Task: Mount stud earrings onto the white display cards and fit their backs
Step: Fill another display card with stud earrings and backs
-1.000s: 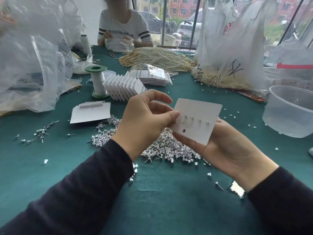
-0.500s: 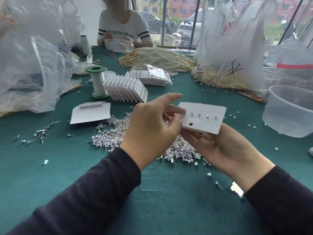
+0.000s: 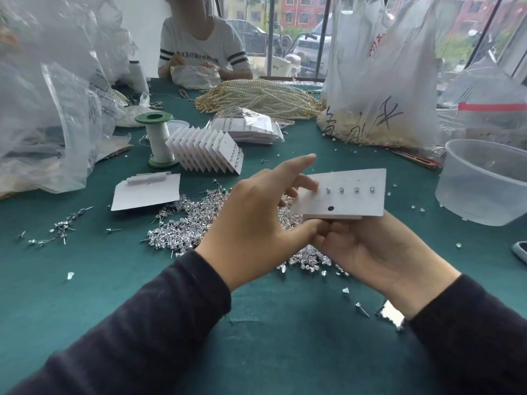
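White card in both hands (pinched)

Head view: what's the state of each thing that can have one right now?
white rectangular display card, held off the table, carrying four studs in a row.
left hand, pinches the card's left edge.
right hand, holds the card from beneath.
loose silver stud earrings, heaped, unmounted.
clear plastic tub, upright, open-topped.
green-capped thread spool, upright.
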{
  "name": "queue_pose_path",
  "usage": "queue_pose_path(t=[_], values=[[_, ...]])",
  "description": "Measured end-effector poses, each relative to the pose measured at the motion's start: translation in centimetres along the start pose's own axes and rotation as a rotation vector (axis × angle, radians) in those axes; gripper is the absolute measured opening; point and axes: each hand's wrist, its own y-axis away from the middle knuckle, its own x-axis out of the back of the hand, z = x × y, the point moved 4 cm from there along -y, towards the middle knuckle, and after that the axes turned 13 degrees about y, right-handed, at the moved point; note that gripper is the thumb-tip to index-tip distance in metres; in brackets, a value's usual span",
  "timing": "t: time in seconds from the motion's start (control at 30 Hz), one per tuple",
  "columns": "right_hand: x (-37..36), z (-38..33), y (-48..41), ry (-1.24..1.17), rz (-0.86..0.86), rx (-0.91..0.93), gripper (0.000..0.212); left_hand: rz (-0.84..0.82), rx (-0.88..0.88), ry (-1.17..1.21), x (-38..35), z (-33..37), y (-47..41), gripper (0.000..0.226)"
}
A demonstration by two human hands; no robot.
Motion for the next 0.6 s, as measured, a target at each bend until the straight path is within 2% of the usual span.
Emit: queue_pose_path(t=[0.13, 0.4, 0.6], values=[[0.1, 0.1, 0.0, 0.108, 0.027, -0.033, 0.016, -0.034, -0.071, -0.179, -0.4, 0.0, 0.1, 0.038], [-0.3, 0.8, 0.2, -0.066, 0.091, -0.111, 0.012, -0.082, -0.092, -0.341, -1.0, -0.2, 0.1, 0.038], [-0.4, 1.2, 0.0, 0.013, 0.159, -0.161, 0.01, -0.043, -0.072, -0.336, -0.9, -0.6, -0.1, 0.021]])
